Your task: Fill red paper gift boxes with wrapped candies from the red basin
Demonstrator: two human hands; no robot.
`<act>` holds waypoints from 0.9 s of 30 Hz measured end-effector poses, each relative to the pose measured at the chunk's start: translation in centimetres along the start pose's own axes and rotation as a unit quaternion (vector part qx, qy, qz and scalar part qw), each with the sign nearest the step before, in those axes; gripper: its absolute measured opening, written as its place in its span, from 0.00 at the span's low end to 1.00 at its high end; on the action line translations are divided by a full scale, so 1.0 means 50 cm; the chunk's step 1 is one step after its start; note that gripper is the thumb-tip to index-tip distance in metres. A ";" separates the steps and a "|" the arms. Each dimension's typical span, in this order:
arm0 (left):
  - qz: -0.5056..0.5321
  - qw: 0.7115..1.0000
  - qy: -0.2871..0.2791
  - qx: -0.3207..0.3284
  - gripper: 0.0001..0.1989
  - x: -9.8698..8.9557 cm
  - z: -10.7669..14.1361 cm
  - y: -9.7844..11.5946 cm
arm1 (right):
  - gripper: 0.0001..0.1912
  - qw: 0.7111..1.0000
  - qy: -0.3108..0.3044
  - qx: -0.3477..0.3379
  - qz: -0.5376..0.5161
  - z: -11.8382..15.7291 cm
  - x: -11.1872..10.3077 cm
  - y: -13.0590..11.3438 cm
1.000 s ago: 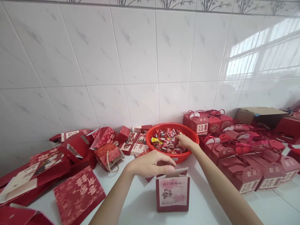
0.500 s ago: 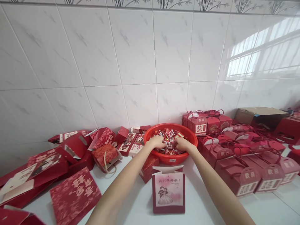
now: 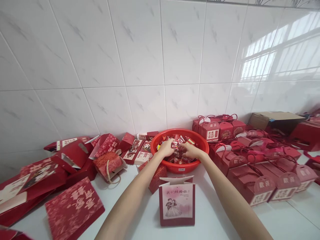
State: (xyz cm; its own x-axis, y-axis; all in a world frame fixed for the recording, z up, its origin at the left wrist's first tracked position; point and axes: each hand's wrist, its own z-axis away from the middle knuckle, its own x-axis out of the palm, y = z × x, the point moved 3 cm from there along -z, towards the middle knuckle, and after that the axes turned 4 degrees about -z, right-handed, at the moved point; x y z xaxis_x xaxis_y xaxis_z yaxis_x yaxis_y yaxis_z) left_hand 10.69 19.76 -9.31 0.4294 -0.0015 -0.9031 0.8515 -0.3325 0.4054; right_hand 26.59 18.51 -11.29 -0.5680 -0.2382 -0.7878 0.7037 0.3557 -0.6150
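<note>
A red plastic basin (image 3: 180, 168) full of small wrapped candies (image 3: 178, 160) stands against the wall. Inside it my left hand (image 3: 167, 148) has its fingers curled on red-and-white candies. Facing it from the other side, my right hand (image 3: 191, 150) bends its thumb and fingers round candies too; some fingertips are hidden among the wrappers. Between my forearms a small upright gift box (image 3: 177, 205), printed with a wedding couple, has its top flaps raised and open.
Behind my left forearm lies a red box (image 3: 158, 176), close to the basin. Loose red boxes (image 3: 75, 210) and a rope-handled box (image 3: 108, 165) spread over the left side. Rows of closed red gift boxes (image 3: 252, 181) fill the right. A cardboard box (image 3: 277, 116) sits behind them.
Both hands have risen slightly within the basin, fingers now closer round candies. The camera view has tilted down and shifted a little; the boxes stay where they were.
</note>
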 end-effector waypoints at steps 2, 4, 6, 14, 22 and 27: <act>0.033 0.999 0.028 -0.018 0.31 -0.001 -0.002 -0.002 | 0.24 1.000 -0.022 -0.005 -0.016 -0.004 0.004 0.002; 0.071 0.996 0.046 -0.032 0.30 0.000 -0.007 -0.007 | 0.19 0.999 -0.033 -0.014 -0.035 -0.007 0.008 0.004; 0.112 0.991 0.058 -0.046 0.29 0.002 -0.013 -0.015 | 0.15 0.998 -0.013 -0.022 -0.061 -0.011 0.007 0.008; 0.292 0.947 0.071 -0.111 0.30 0.015 -0.025 -0.036 | 0.20 0.958 0.235 -0.045 -0.155 0.001 -0.032 0.026; 0.452 0.882 -0.012 -0.130 0.15 0.007 -0.016 -0.020 | 0.20 0.970 0.158 -0.136 -0.126 0.016 -0.022 -0.023; 0.488 0.860 -0.039 -0.143 0.14 0.012 -0.014 -0.028 | 0.19 0.972 0.109 -0.171 -0.121 0.014 -0.015 -0.027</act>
State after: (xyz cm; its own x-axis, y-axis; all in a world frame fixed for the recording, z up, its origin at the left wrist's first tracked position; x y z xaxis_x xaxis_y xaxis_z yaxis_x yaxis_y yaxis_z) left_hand 9.95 20.88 -10.31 0.9697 -0.2150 -0.1159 0.1416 0.1082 0.9840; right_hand 26.39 17.60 -9.89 -0.8022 -0.1675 -0.5731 0.3775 0.6014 -0.7041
